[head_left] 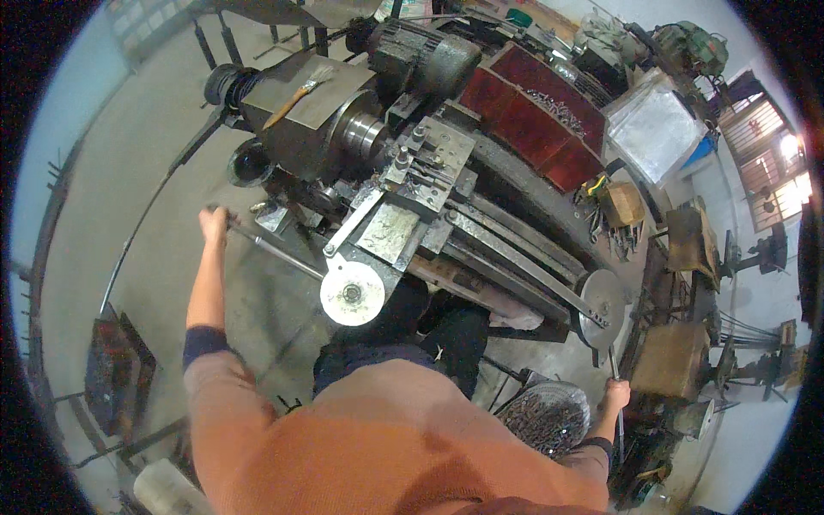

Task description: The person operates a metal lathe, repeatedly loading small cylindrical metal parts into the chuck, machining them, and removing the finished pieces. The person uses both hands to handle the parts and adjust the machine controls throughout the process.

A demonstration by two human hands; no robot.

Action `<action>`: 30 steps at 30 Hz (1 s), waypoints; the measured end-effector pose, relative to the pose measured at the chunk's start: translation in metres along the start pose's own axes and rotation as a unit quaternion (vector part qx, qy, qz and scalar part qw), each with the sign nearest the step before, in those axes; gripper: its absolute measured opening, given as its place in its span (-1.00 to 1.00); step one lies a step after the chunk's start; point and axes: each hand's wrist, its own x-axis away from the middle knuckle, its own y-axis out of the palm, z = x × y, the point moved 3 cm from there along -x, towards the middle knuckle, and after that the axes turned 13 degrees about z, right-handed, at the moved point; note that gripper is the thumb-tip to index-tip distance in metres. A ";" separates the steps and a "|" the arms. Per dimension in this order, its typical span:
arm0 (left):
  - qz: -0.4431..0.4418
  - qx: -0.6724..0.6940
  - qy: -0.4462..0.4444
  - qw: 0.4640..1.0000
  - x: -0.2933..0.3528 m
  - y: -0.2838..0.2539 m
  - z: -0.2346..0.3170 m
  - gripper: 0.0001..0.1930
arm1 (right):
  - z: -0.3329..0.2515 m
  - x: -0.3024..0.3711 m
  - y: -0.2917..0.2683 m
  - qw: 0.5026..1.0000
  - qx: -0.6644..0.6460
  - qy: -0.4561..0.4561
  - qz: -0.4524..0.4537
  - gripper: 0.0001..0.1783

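Observation:
My left hand (215, 227) is closed round the end of a metal lever (287, 255). That lever runs to a round pale disc (351, 314) at the front of a small lathe (446, 154). At the right, my right hand (616, 396) grips a second lever (613, 364), which reaches up to a larger grey disc (601, 296) at the end of the machine's long rails. A flat steel bar (357, 220) links the pale disc to the tool slide (433, 154). The lathe's chuck (364, 136) sits left of the slide.
A paintbrush (296, 97) lies on the headstock, with a motor (429, 60) behind it. Beyond the rails, a dark red tray (515, 107) holds small metal pieces. Pliers and tools (608, 232) lie farther right. Below, near my right arm, stands a basket of small dark parts (549, 416).

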 end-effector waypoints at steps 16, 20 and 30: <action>0.157 0.141 -0.073 0.975 0.052 -0.090 -0.032 -0.73 | -0.046 0.111 -0.051 0.991 -0.032 0.112 -0.064 -0.55; 0.144 0.134 -0.081 0.977 0.035 -0.083 -0.048 -0.74 | -0.039 0.112 -0.034 0.995 -0.024 0.087 -0.032 -0.56; 0.100 -0.044 -0.091 0.990 0.055 -0.116 -0.019 -0.81 | -0.005 0.054 -0.008 0.999 0.040 -0.017 0.027 -0.49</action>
